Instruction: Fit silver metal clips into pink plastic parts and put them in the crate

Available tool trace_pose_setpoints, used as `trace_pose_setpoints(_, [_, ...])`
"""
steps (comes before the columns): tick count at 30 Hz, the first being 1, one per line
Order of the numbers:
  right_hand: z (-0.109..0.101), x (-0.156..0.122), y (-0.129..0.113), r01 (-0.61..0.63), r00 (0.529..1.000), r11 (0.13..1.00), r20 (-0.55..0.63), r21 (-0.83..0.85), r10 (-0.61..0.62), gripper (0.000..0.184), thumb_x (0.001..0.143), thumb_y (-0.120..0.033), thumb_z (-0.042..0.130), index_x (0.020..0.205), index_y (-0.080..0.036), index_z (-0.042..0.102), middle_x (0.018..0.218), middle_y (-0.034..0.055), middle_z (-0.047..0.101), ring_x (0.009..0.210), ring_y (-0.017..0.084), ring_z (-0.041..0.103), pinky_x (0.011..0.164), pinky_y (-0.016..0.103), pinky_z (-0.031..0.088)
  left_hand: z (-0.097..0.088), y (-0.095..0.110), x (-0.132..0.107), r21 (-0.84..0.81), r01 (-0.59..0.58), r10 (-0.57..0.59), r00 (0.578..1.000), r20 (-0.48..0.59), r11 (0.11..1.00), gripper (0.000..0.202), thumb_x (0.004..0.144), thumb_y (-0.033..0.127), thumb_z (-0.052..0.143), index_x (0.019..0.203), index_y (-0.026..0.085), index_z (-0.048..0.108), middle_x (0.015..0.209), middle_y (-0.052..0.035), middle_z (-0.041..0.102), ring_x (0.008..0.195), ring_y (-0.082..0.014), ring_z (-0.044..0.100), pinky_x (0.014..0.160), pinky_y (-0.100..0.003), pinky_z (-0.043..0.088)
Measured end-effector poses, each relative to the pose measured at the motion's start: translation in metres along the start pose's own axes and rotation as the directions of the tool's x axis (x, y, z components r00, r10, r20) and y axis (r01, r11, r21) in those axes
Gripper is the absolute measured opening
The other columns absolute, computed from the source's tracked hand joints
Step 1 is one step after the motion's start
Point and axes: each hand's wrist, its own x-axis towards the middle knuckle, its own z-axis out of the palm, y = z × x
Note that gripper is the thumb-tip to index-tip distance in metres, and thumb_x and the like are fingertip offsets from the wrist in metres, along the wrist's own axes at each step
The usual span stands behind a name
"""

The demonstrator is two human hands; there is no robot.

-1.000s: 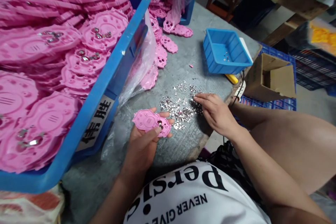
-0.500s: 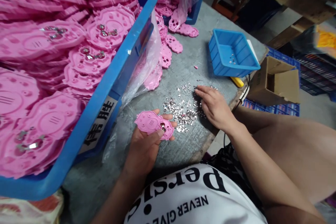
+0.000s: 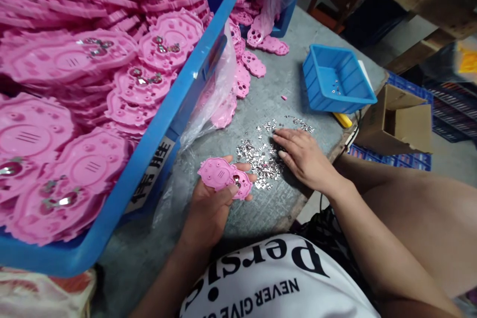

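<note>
My left hand (image 3: 208,208) grips a pink plastic plate (image 3: 224,177) with holes and a small metal piece on it, holding it just above the grey table (image 3: 261,208). My right hand (image 3: 303,159) lies palm down on a scatter of small shiny metal pieces (image 3: 261,156), fingers stretched out and together over them. Whether a piece is under the fingertips cannot be seen.
A large blue crate (image 3: 175,114) piled with pink plates (image 3: 74,89) stands at the left on clear plastic. More pink plates (image 3: 242,74) lie loose behind. A small blue tray (image 3: 335,79) sits far right, a cardboard box (image 3: 402,119) beyond the table edge.
My right hand has slid a little nearer over the metal pieces. The view has shifted slightly; my left hand keeps the pink plate as before.
</note>
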Motion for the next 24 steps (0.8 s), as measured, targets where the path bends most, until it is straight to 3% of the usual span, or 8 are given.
trace_pose_setpoints(6, [0.003, 0.004, 0.005, -0.121, 0.985, 0.992, -0.127, -0.022, 0.118, 0.047, 0.107, -0.037, 0.041, 0.145, -0.016, 0.057, 0.150, 0.0204, 0.060, 0.139, 0.033, 0.056, 0.115, 0.058, 0.045, 0.001, 0.000, -0.001, 0.014, -0.008, 0.008, 1.000, -0.002, 1.000, 0.058, 0.076, 0.017, 0.080, 0.129, 0.027, 0.058, 0.110, -0.0058, 0.078, 0.096, -0.0261, 0.076, 0.062, -0.029, 0.060])
trace_pose_setpoints(14, [0.002, 0.011, -0.017, 0.040, 0.996, 0.999, 0.078, -0.029, -0.038, 0.043, 0.108, -0.036, 0.041, 0.144, -0.020, 0.059, 0.152, 0.0120, 0.061, 0.145, 0.030, 0.052, 0.125, 0.062, 0.030, 0.001, -0.001, 0.000, 0.005, -0.012, 0.012, 1.000, -0.001, 1.000, 0.055, 0.076, 0.017, 0.080, 0.126, 0.025, 0.058, 0.110, -0.0059, 0.077, 0.092, -0.0236, 0.076, 0.063, -0.028, 0.060])
trace_pose_setpoints(20, [-0.001, 0.012, -0.016, -0.007, 0.999, 1.000, -0.041, -0.006, 0.006, 0.039, 0.108, -0.034, 0.041, 0.139, -0.022, 0.062, 0.144, 0.0118, 0.067, 0.139, 0.028, 0.058, 0.122, 0.059, 0.034, -0.001, -0.002, 0.000, -0.011, -0.015, 0.016, 0.999, 0.035, 1.000, 0.049, 0.077, 0.017, 0.079, 0.123, 0.023, 0.060, 0.111, -0.0064, 0.077, 0.093, -0.0235, 0.076, 0.064, -0.028, 0.060])
trace_pose_setpoints(24, [0.007, 0.013, -0.014, 0.007, 1.000, 0.999, 0.023, -0.037, -0.007, 0.044, 0.108, -0.039, 0.041, 0.142, -0.020, 0.060, 0.151, 0.0134, 0.061, 0.143, 0.031, 0.053, 0.123, 0.061, 0.032, -0.001, -0.002, 0.000, -0.018, -0.013, 0.014, 0.999, 0.031, 1.000, 0.054, 0.077, 0.017, 0.080, 0.127, 0.023, 0.058, 0.111, -0.0074, 0.077, 0.094, -0.0244, 0.076, 0.064, -0.029, 0.061])
